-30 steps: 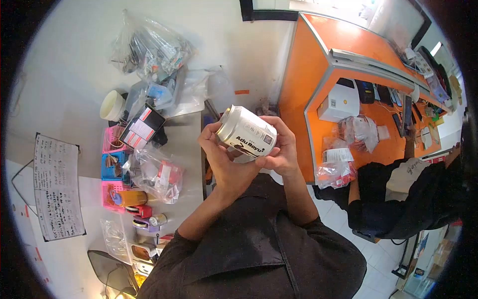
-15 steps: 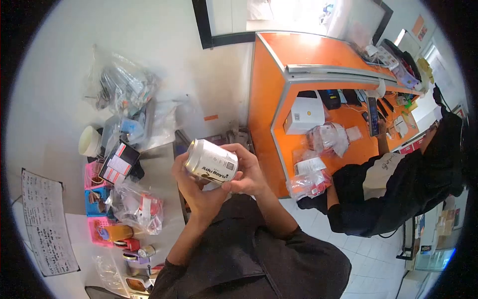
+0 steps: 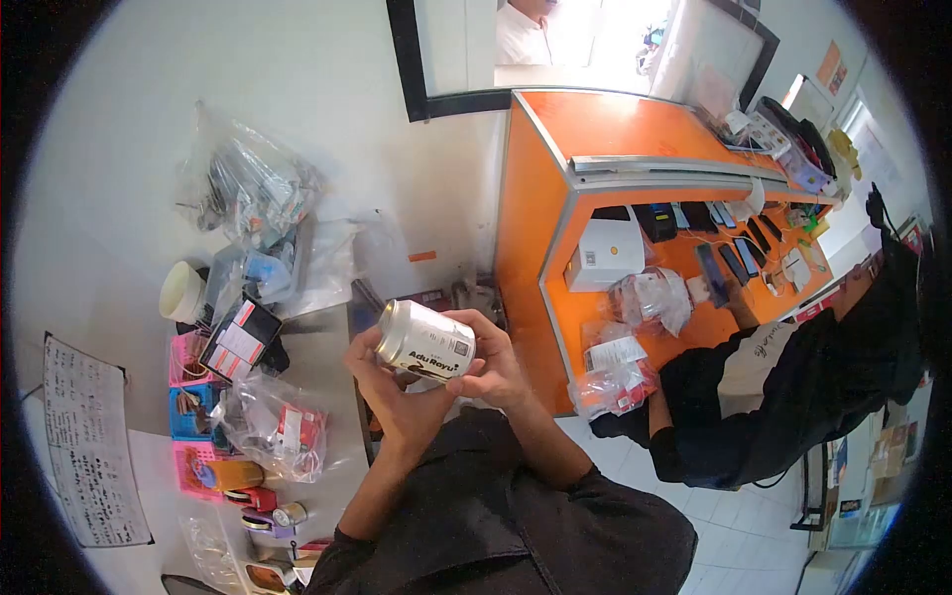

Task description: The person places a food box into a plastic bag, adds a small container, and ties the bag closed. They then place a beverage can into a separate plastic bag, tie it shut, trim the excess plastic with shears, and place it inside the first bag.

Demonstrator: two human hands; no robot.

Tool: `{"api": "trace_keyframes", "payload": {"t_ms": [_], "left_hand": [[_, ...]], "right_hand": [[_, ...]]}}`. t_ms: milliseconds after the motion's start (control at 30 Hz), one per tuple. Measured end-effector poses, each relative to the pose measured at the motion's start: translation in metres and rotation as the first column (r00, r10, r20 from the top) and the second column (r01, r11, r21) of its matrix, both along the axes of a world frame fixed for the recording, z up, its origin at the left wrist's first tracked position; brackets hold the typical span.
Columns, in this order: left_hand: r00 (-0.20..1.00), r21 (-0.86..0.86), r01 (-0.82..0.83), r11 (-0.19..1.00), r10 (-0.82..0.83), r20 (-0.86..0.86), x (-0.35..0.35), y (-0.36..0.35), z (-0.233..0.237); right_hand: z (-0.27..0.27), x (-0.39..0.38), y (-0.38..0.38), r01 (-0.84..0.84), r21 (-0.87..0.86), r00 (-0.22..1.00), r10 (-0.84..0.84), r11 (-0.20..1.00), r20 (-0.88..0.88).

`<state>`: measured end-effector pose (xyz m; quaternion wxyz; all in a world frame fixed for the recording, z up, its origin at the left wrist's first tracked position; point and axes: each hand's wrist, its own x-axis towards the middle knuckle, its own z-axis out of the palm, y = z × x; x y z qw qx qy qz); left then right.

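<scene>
A white and silver drink can (image 3: 428, 339), printed "Adu Royu" with a small square code, lies on its side in the air in front of my chest. My left hand (image 3: 395, 402) wraps round its silver-rimmed end and underside. At the other end, my right hand (image 3: 493, 362) grips the can with fingers over the top and thumb at the bottom edge. Part of the can's underside is hidden behind my fingers. To the left, a clear plastic bag with a red and white package (image 3: 288, 431) lies on the side table (image 3: 337, 397).
Pink and blue baskets (image 3: 190, 412), a bottle of orange-brown liquid (image 3: 233, 474) and a black labelled box (image 3: 241, 337) crowd the left table. An orange counter (image 3: 526, 248) stands ahead right, bearing a white printer-like box (image 3: 605, 253). A co-worker in black (image 3: 793, 387) stands at it with a wrapped package (image 3: 615, 372).
The can stays in both my hands, almost unmoved. My view has tilted slightly upward. The co-worker's hand with the phone has lowered, and a person now shows through the window.
</scene>
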<state>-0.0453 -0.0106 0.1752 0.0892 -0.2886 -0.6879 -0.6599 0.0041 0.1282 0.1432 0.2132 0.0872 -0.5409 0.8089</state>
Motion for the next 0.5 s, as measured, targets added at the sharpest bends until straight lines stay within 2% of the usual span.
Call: {"api": "trace_keyframes", "payload": {"t_ms": [133,333,500], "left_hand": [[0.999,-0.037,-0.042,0.998,0.042,-0.005,0.0,-0.001,0.008],[0.995,0.004,-0.036,0.999,0.035,0.097,-0.002,-0.005,0.01],[0.995,0.011,-0.069,0.998,0.068,0.078,-0.006,-0.009,0.008]], "right_hand": [[-0.002,-0.003,-0.003,-0.04,-0.039,0.999,0.041,0.998,0.021],[-0.009,-0.012,-0.006,-0.082,-0.056,0.997,0.083,0.995,0.011],[-0.006,-0.018,-0.011,-0.092,-0.041,0.996,0.093,0.995,0.01]]}}
